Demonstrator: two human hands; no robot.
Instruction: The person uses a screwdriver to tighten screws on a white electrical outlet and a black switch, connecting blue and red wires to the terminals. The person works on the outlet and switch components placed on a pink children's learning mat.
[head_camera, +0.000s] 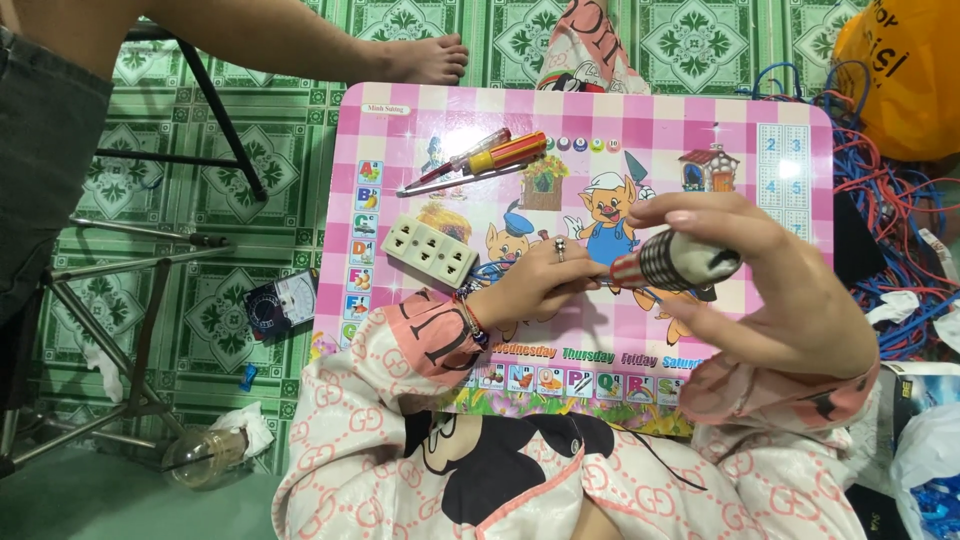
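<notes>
Screwdriver (672, 262): right hand (770, 290) fingers wrap its striped handle; shaft mostly hidden.
Left hand (540, 282): fingers curled at the tip; whatever they pinch is hidden.

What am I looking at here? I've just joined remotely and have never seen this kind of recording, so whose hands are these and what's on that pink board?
There is one picture, from a camera worn on the person's head, looking down at their lap. No machine: just two bare hands in pink patterned sleeves. The right hand holds a tool with a striped handle, seemingly a screwdriver. The left hand, wearing a ring and bracelet, rests on the pink board, fingertips at the tool's front end. On the board lie a beige socket strip and two screwdrivers. On the green tiled floor are a small meter, tangled blue and red wires, and another person's bare foot.
</notes>
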